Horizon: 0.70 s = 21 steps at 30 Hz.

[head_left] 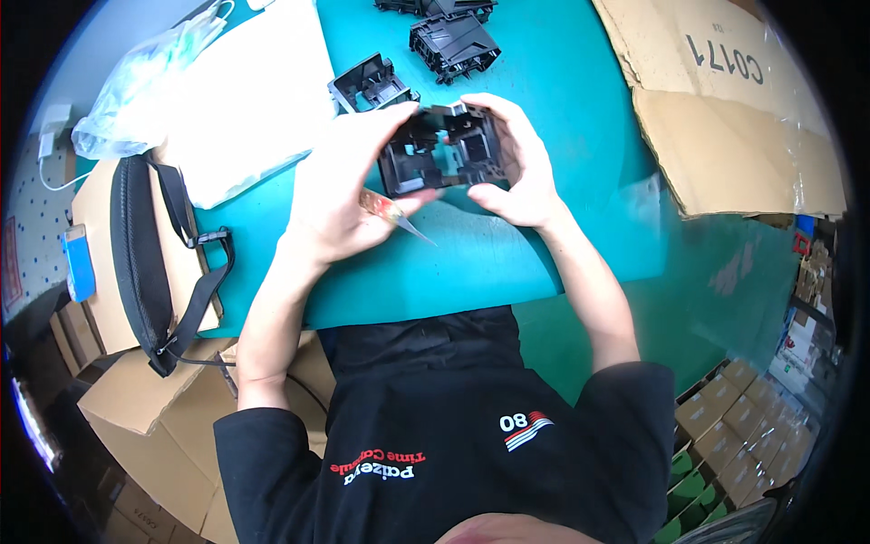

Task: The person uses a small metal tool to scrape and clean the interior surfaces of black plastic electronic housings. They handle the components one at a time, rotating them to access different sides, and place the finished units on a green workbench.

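Housing (469,152), black moulded plastic, roughly rectangular, open-framed, with square-edged compartments and a central gap showing teal behind; placed between both hands, over the tabletop. Left hand (340,186): fingers closed on the left end of the housing, digits at its upper and lower edges; the same hand also grips a pointed tool (381,207), its handle mottled red and amber, its pale tip tapering to a thin point, slightly blurred. Right hand (521,168): fingers curved over the upper right corner, thumb at the lower right edge, gripping. Tabletop (471,272): smooth teal surface, faintly glossy. Open shell (370,86), black plastic, box-like, just beyond the left hand. Ribbed block (453,43), black plastic, edged with small tabs, farther off; more black plastic beyond it, cut by the view's upper edge. White sheet (258,109), soft-edged, on the left of the tabletop; clear bag (149,86), thin and crumpled, beside it. Strap (138,258), black, padded, mesh-textured, with narrow webbing and a buckle (215,236). Blue box (80,263), small, upright, far left. Cardboard sheet (725,136), brown, matt, creased, at the right. Open carton (163,399), brown, lower left. Stacked cartons (743,422), tan, lower right. Shirt (489,435), black cloth, short-sleeved, printed in red and white.
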Each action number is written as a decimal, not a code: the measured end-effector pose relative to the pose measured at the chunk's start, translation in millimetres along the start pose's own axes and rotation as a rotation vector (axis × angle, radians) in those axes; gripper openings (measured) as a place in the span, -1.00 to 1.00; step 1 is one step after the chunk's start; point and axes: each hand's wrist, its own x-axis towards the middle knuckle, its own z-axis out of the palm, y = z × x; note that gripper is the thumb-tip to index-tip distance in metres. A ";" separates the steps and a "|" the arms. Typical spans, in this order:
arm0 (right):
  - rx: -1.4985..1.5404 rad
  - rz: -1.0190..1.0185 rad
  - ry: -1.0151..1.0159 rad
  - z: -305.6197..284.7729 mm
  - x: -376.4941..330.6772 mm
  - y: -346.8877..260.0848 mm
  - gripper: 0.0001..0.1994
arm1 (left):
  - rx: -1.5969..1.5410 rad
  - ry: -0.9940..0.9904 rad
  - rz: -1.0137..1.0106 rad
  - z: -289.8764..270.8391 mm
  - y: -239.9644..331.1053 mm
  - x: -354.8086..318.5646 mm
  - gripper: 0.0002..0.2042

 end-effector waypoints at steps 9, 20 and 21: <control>-0.892 -0.244 0.270 -21.7 43.1 5.6 -0.53 | 0.388 -0.032 -0.066 0.6 -4.3 3.0 -0.29; -0.975 0.028 0.278 -22.9 89.1 27.7 -0.19 | 0.426 -0.010 -0.018 22.5 -30.0 13.8 -0.37; -0.955 0.024 0.271 -29.5 87.3 25.8 -0.18 | 0.433 -0.010 -0.014 21.5 -35.0 15.0 -0.38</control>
